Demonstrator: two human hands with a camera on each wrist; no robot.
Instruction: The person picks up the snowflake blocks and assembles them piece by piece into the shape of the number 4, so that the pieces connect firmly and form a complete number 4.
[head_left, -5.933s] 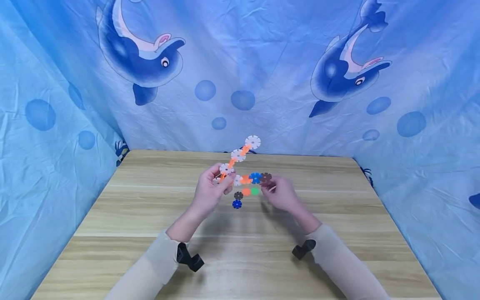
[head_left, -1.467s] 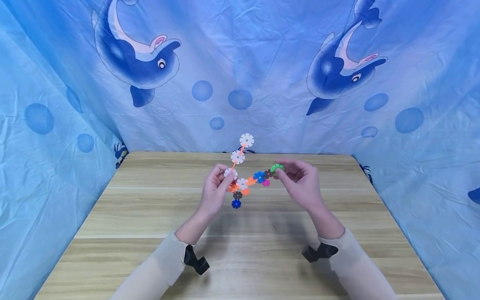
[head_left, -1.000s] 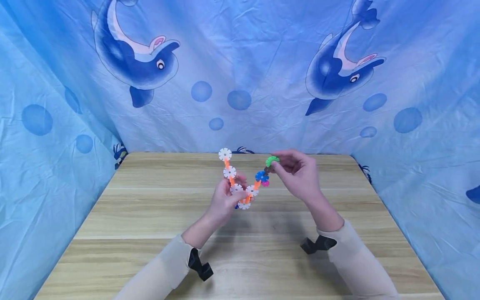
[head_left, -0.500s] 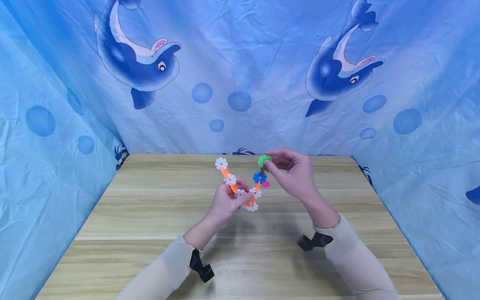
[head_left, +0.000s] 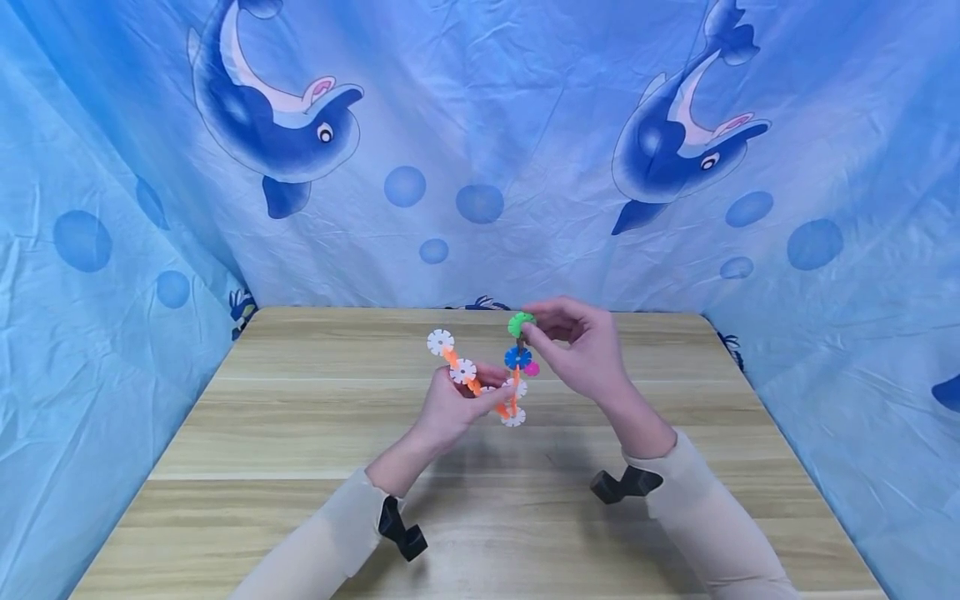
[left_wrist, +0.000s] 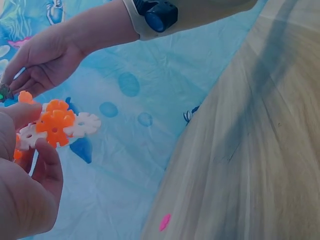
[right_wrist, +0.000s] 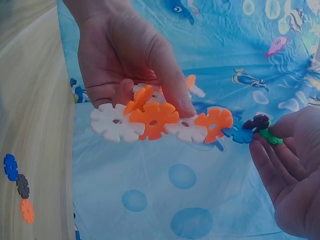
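A chain of slotted snowflake discs is held in the air in the head view. White discs (head_left: 440, 342) alternate with orange discs (right_wrist: 154, 121) and make a V-like bend at the bottom. Up the right arm come a blue disc (head_left: 517, 358), a dark brown disc (right_wrist: 256, 123) and a green disc (head_left: 519, 322) at the end. My left hand (head_left: 446, 410) pinches a white disc near the bend between thumb and fingers. My right hand (head_left: 581, 350) pinches the green disc, which touches the brown one; how deep their slots engage is hard to see.
Loose discs lie on the wooden table (head_left: 300, 433): a pink disc (head_left: 532, 368), plus a blue disc (right_wrist: 10, 167), a dark grey disc (right_wrist: 23, 186) and an orange disc (right_wrist: 27, 211). A blue dolphin-print cloth (head_left: 480, 108) surrounds the table's back and sides.
The green disc, on the table in the oldest frame, is now in my right hand at the chain's end. My left hand has turned the chain, swinging its white end left and down.
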